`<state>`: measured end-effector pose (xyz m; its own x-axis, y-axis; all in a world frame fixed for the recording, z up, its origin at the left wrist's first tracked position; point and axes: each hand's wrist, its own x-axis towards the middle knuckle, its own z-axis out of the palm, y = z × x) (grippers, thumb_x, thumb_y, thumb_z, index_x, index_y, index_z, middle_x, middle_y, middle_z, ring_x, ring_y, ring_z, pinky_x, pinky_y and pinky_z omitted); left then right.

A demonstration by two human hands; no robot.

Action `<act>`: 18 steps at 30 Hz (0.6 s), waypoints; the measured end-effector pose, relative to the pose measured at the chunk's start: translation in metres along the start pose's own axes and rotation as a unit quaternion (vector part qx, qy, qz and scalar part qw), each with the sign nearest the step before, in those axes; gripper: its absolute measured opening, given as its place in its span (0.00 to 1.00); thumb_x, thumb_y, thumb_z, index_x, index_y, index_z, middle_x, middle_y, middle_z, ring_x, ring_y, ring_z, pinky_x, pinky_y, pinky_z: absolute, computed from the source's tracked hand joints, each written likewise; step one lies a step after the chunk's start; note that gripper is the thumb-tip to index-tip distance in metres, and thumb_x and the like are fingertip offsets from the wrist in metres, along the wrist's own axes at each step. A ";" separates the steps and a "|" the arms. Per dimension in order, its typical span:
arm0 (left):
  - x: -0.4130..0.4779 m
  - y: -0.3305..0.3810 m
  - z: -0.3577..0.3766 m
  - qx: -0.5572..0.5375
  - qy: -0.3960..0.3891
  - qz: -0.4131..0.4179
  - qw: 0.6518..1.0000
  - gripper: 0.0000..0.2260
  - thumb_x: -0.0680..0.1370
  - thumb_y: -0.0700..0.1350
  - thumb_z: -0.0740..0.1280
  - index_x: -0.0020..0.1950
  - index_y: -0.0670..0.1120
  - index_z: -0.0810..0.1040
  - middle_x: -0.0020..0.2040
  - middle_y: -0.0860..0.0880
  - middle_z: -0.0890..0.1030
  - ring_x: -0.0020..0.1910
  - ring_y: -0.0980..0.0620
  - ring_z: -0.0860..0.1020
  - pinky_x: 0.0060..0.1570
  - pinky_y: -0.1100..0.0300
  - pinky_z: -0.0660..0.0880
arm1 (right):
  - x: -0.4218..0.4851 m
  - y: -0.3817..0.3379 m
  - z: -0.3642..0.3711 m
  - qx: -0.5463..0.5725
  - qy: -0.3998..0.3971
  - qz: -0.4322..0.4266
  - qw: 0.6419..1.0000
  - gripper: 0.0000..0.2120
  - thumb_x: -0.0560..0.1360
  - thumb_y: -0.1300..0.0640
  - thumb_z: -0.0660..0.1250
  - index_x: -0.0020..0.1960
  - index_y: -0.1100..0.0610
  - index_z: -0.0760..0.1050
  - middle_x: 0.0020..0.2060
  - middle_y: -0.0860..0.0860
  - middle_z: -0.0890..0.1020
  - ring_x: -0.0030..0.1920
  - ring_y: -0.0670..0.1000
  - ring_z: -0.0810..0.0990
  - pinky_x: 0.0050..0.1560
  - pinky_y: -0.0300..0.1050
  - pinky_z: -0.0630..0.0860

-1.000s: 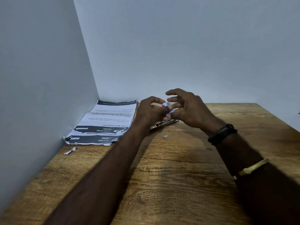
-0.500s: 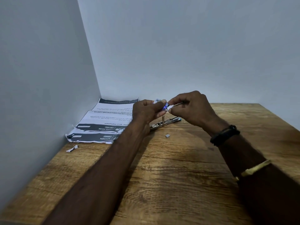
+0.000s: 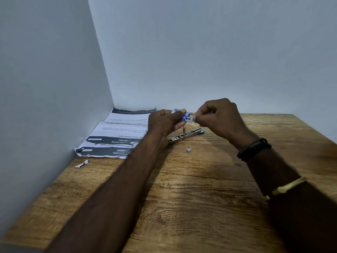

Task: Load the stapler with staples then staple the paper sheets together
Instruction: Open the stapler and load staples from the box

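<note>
**Staple box drawn open above the stapler**

Both hands have lifted slightly since a second ago: left hand (image 3: 165, 121) pinches the small blue staple box (image 3: 183, 116), right hand (image 3: 218, 118) grips its inner tray end. Opened stapler (image 3: 185, 136) lies on the bench beneath them. Paper sheets (image 3: 116, 132), reading "KITCHEN" and "LIVING ROOM", sit in the far left corner. One loose staple strip (image 3: 189, 150) lies near the stapler.
</note>
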<state>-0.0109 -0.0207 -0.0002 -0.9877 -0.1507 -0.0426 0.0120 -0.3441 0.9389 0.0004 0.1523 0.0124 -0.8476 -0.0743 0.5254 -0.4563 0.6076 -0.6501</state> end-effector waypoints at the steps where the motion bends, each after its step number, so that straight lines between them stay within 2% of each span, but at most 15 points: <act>1: 0.000 0.000 0.000 0.000 0.001 0.000 1.000 0.13 0.71 0.35 0.79 0.36 0.41 0.75 0.40 0.40 0.84 0.36 0.48 0.85 0.34 0.61 0.84 | 0.000 0.000 0.000 0.002 -0.006 0.002 1.000 0.03 0.69 0.60 0.78 0.42 0.55 0.86 0.37 0.45 0.86 0.38 0.42 0.85 0.45 0.43 0.82; 3: 0.000 -0.001 0.000 0.003 0.002 0.002 1.000 0.13 0.71 0.35 0.79 0.36 0.41 0.75 0.42 0.39 0.84 0.37 0.47 0.85 0.35 0.61 0.84 | -0.001 0.000 0.000 -0.002 -0.022 0.001 1.000 0.06 0.69 0.62 0.77 0.44 0.53 0.87 0.38 0.43 0.86 0.37 0.40 0.83 0.41 0.37 0.76; 5: 0.000 -0.001 0.001 0.011 0.004 0.006 1.000 0.13 0.71 0.35 0.79 0.36 0.41 0.75 0.43 0.38 0.84 0.37 0.47 0.85 0.35 0.61 0.84 | -0.001 0.000 0.002 -0.011 -0.027 0.000 1.000 0.04 0.71 0.60 0.75 0.45 0.53 0.88 0.35 0.41 0.84 0.35 0.39 0.82 0.40 0.36 0.73; 8: -0.002 -0.002 0.002 0.022 0.004 0.011 1.000 0.13 0.71 0.34 0.79 0.35 0.41 0.75 0.43 0.37 0.83 0.36 0.47 0.85 0.34 0.61 0.84 | -0.001 -0.002 0.004 -0.033 -0.015 0.001 0.999 0.05 0.73 0.52 0.75 0.42 0.52 0.88 0.36 0.42 0.85 0.37 0.41 0.82 0.41 0.40 0.73; 11: -0.003 -0.003 0.003 0.031 0.004 0.014 0.999 0.14 0.71 0.34 0.79 0.34 0.41 0.74 0.39 0.38 0.83 0.34 0.48 0.85 0.34 0.61 0.84 | 0.000 -0.003 0.004 -0.066 -0.010 0.013 0.998 0.04 0.71 0.50 0.76 0.41 0.50 0.88 0.39 0.45 0.87 0.40 0.47 0.84 0.43 0.45 0.79; 15: -0.006 -0.004 0.005 0.037 0.000 0.007 0.999 0.13 0.70 0.33 0.79 0.35 0.40 0.75 0.36 0.40 0.83 0.29 0.50 0.85 0.29 0.63 0.82 | 0.001 -0.005 0.003 -0.100 -0.024 0.028 0.994 0.02 0.70 0.52 0.77 0.39 0.48 0.87 0.36 0.44 0.86 0.40 0.46 0.83 0.38 0.41 0.73; 18: -0.007 -0.005 0.006 0.040 0.001 0.007 0.999 0.12 0.70 0.34 0.79 0.37 0.39 0.76 0.37 0.40 0.84 0.29 0.51 0.85 0.30 0.63 0.82 | 0.001 -0.006 0.003 -0.115 -0.023 0.025 0.993 0.03 0.71 0.52 0.76 0.39 0.49 0.87 0.36 0.44 0.86 0.40 0.46 0.83 0.39 0.41 0.73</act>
<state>-0.0054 -0.0126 -0.0022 -0.9870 -0.1579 -0.0299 0.0136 -0.2675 0.9635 0.0014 0.1460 0.0152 -0.8816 -0.0715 0.4665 -0.3430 0.7759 -0.5294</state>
